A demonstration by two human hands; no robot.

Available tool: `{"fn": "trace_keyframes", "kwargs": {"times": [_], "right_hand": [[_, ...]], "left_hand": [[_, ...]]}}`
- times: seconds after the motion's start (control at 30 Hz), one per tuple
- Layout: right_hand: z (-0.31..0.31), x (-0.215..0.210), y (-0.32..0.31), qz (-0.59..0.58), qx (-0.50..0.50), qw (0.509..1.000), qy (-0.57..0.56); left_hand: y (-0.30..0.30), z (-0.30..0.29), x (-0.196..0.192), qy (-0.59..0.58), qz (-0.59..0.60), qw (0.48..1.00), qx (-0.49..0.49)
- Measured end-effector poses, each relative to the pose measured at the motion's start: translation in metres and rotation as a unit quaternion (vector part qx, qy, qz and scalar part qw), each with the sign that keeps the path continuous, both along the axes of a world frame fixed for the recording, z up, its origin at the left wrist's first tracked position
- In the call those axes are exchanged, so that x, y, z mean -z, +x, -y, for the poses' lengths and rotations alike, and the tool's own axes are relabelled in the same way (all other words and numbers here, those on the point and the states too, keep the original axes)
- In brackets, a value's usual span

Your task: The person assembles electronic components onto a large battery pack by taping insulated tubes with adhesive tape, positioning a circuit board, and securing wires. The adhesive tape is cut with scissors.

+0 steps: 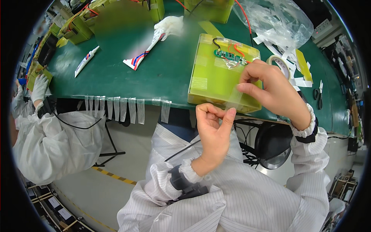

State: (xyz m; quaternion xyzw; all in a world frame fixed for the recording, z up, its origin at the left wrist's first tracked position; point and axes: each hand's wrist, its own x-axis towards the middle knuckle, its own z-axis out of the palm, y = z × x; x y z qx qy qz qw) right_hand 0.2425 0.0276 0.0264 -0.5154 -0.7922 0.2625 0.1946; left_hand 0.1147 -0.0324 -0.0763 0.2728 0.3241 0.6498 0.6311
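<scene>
A strip of clear tape (234, 99) is stretched between my two hands. My left hand (213, 127) pinches its lower end near the table's front edge. My right hand (270, 87) pinches its upper end over a yellow-green wrapped block (214, 77) lying on the green table (154, 73). A small green circuit board (230, 57) with red and black wires sits taped on the block's far side. A roll of tape (279, 62) lies just behind my right hand.
Several cut tape strips (123, 108) hang from the table's front edge. A white tube (86, 60), a striped tube (143, 54), scissors (320, 94), a clear plastic bag (278, 19) and more yellow-green blocks (77, 27) lie around. A gloved co-worker (38, 127) sits at left.
</scene>
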Motion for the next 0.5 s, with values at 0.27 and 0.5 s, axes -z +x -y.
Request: {"fn": "trace_keyframes", "kwargs": {"times": [0.27,0.5], "right_hand": [[-0.0004,0.0025,-0.0015,0.005,-0.001,1.000,0.006],[-0.0009,0.0080,-0.0019,-0.001,0.003,1.000,0.017]], "left_hand": [[-0.0005,0.0013,0.0055,0.038,0.004,0.999,0.001],[-0.0007,-0.0017,0.0072,0.010,-0.002,1.000,0.006]]}}
